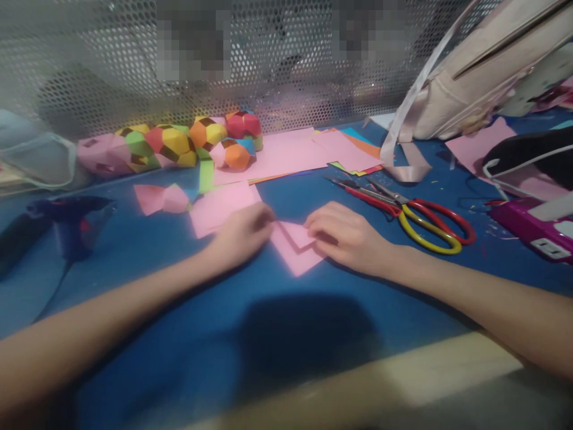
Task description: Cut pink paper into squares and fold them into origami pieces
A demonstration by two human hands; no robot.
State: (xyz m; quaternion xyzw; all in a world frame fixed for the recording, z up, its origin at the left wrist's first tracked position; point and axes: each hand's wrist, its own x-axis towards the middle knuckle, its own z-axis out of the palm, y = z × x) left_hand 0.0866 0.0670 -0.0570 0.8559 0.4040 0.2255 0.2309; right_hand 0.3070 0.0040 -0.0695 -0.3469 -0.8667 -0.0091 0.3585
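Observation:
A small pink sheet of paper [298, 261] lies on the blue tabletop between my hands, with one part folded over into a pointed flap. My left hand [250, 230] is closed at the paper's upper left edge, its fingertips blurred. On the right edge of the flap, my right hand [338, 233] pinches the paper between thumb and fingers. Just behind my left hand lies another pink sheet [224, 206]. Scissors [421, 224] with red and yellow handles rest open to the right of my right hand.
Folded colourful paper balls [172, 146] line the back by a perforated metal panel [286, 65]. Stacked coloured paper [349, 149] lies beside them. A blue glue gun [74, 221] stands at left. At right are a pale bag [474, 71] and a purple power strip [532, 230].

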